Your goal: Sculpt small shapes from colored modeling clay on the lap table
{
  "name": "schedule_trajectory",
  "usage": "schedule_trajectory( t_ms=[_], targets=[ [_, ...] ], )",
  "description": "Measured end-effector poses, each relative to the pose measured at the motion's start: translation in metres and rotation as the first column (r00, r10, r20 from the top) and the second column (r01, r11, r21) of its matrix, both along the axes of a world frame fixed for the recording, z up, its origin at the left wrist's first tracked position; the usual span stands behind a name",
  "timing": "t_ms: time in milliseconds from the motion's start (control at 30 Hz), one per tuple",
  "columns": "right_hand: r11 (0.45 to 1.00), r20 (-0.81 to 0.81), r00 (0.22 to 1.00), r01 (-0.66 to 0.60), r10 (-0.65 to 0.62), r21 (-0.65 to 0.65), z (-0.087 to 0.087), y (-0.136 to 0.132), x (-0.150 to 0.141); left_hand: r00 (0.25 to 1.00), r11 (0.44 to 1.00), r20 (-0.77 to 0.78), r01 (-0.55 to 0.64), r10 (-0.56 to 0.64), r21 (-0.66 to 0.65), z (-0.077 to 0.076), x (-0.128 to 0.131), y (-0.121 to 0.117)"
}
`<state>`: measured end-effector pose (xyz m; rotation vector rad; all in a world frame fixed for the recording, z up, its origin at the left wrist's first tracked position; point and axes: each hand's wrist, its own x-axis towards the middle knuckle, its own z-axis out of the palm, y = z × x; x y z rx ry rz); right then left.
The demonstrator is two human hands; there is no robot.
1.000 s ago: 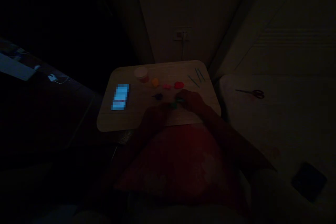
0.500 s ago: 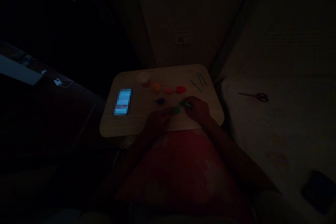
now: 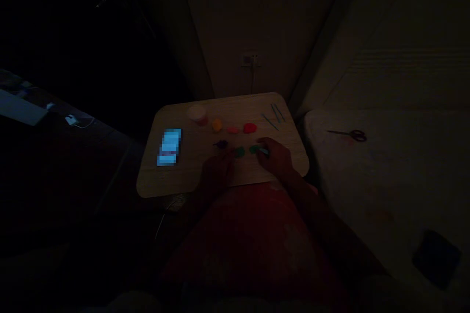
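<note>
Two green lumps of modelling clay lie near the front of the small wooden table. My left hand (image 3: 218,168) rests on the tabletop with its fingers stretched toward the left green lump (image 3: 240,151). Its fingertips reach that lump's edge; darkness blurs whether they press on it. In my right hand (image 3: 276,156) a short pale modelling tool (image 3: 264,150) is pinched, its tip at the right green clay piece (image 3: 253,148). Behind them sit a dark purple clay lump (image 3: 222,144) with a thin point, an orange ball (image 3: 217,125), a pink piece (image 3: 232,130) and a red piece (image 3: 250,128).
A lit phone (image 3: 169,147) lies on the table's left side, a lidded tub (image 3: 197,114) at the back left. Several thin sticks (image 3: 278,113) lie at the back right. Scissors (image 3: 348,134) rest on the pale bed (image 3: 367,171) beside the table (image 3: 154,186). The room is very dark.
The two green pieces are now farther apart, with a visible gap between them. My left hand has drawn slightly left. The whole view has shifted a little.
</note>
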<state>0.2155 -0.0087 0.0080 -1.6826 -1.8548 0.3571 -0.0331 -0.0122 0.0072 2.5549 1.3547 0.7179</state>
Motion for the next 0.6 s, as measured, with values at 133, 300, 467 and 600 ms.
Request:
schedule_trajectory(
  t_ms=[133,300,467,600],
  targets=[
    [0.999,-0.174,0.983,0.048,-0.051,-0.019,0.0,-0.001,0.005,0.96,0.997,0.272,-0.07,0.065,0.01,0.001,-0.006,0.002],
    [0.996,-0.342,0.936,0.085,-0.084,-0.012,-0.008,0.004,0.012,0.738,0.98,0.664,0.02,0.12,-0.199,-0.007,-0.001,0.011],
    [0.996,-0.366,0.928,0.084,-0.068,0.026,-0.012,0.006,0.014,0.4,0.845,0.886,0.366,0.235,-0.39,-0.021,0.014,0.018],
    [0.99,-0.351,0.934,0.104,-0.064,0.095,-0.011,0.008,0.014,0.497,0.899,0.842,0.238,0.211,-0.366,-0.023,0.014,0.018]
  ],
)
